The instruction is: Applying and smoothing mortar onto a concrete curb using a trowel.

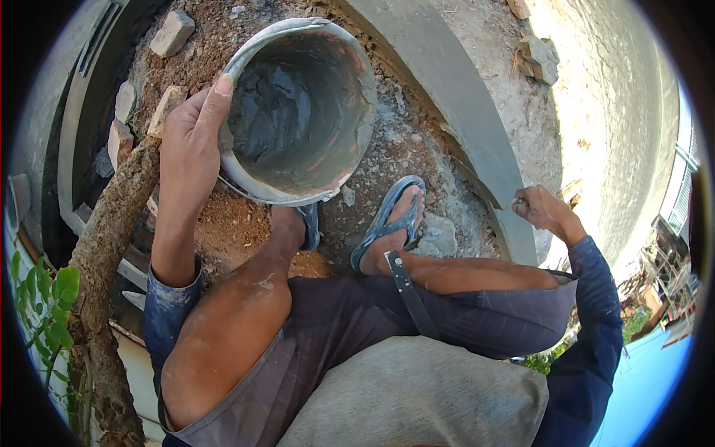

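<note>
My left hand grips the left rim of a round bucket, thumb over the edge and fingers behind the wall. The bucket leans so that its mouth faces me. Wet grey mortar lies inside and is smeared up the walls. Over on the right, my right hand is closed at the edge of a curved grey mortar-covered ledge. A small metallic bit shows at its fingers, but the thing it belongs to is mostly hidden.
A rough tree trunk rises at the left beside green leaves. Broken bricks lie on the soil near the bucket. My sandalled foot stands below it. A sunlit wall borders the right, with a stone chunk before it.
</note>
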The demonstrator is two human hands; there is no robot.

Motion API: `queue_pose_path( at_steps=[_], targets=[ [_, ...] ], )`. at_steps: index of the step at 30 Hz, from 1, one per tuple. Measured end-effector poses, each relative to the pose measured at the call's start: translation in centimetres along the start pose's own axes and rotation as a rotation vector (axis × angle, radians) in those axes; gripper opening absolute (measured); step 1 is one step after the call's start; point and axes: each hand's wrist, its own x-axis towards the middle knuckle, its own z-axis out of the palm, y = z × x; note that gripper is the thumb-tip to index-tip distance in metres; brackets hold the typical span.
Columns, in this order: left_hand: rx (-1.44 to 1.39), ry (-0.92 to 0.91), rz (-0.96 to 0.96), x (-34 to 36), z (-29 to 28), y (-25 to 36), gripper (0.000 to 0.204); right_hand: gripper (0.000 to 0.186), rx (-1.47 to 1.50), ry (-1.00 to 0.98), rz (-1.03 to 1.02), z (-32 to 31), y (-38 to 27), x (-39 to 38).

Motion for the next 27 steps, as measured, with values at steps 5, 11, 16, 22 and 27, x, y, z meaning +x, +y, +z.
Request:
queue_pose_path(
  at_steps=[5, 11, 16, 22, 27],
  targets=[
    [-0.013, 0.037, 0.038, 0.1, 0.4, -0.1, 0.049, 0.026, -0.257, 0.093, -0.117, -2.0, -4.0, 3.3],
    [-0.049, 0.026, 0.037, -0.3, 0.3, -1.1, 0.047, 0.031, -0.349, 0.095, -0.228, -8.5, -9.4, 8.1],
    [-0.024, 0.022, 0.025, 0.2, 0.0, -0.8, 0.049, 0.035, -0.339, 0.068, -0.166, -13.0, -12.5, 9.5],
    [-0.063, 0.034, 0.069, 0.3, -0.1, -1.8, 0.05, 0.034, -0.129, -0.061, -0.051, -11.0, -11.0, 8.3],
    [-0.07, 0.032, 0.045, 0.2, -0.3, -1.4, 0.051, 0.037, 0.085, -0.207, 0.183, -6.8, -5.3, 5.1]
  ],
)
